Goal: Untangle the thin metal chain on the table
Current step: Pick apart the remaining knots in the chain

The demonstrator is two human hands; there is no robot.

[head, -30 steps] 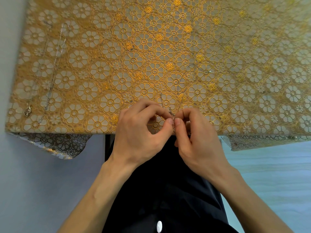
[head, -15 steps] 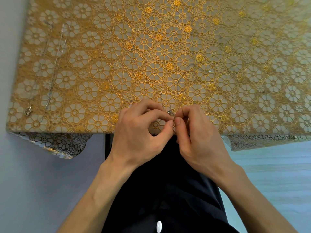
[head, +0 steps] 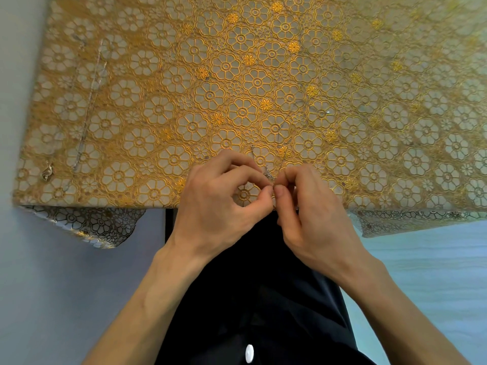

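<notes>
Surface: Gold tablecloth [head: 237,75] with a lace flower pattern covers the whole top. Its hem hangs over the near edge at both near corners.
Your fingers: your left thumb and forefinger [head: 266,194] pinch together, and your right thumb and forefinger [head: 279,192] pinch just beside them, the tips almost touching. Between them you hold a bit of the thin chain [head: 268,174].
Your hands: two, both over the middle of the near edge. Your left hand [head: 210,206] and right hand [head: 316,222] have their other fingers curled, knuckles facing the far edge.
Task chain: a small knotted clump sits just beyond your fingertips. One short strand ends in a tiny ring on the cloth close to your left forefinger. A longer strand runs away from you toward the centre of the cloth and bends right. It is so fine against the pattern that its course is hard to follow.
Chain count: two. The second chain [head: 89,106] lies stretched out along the left edge, well apart from your hands.
Small metal piece: one clasp-like piece [head: 47,172] near the near-left corner, just beside the second chain's near end. Whether it is joined to that chain, you cannot tell.
Clothing: dark garment [head: 263,299] between your forearms, with one white button [head: 249,353].
Room: pale blue-grey floor [head: 52,285] to the left, lighter blue to the right.
</notes>
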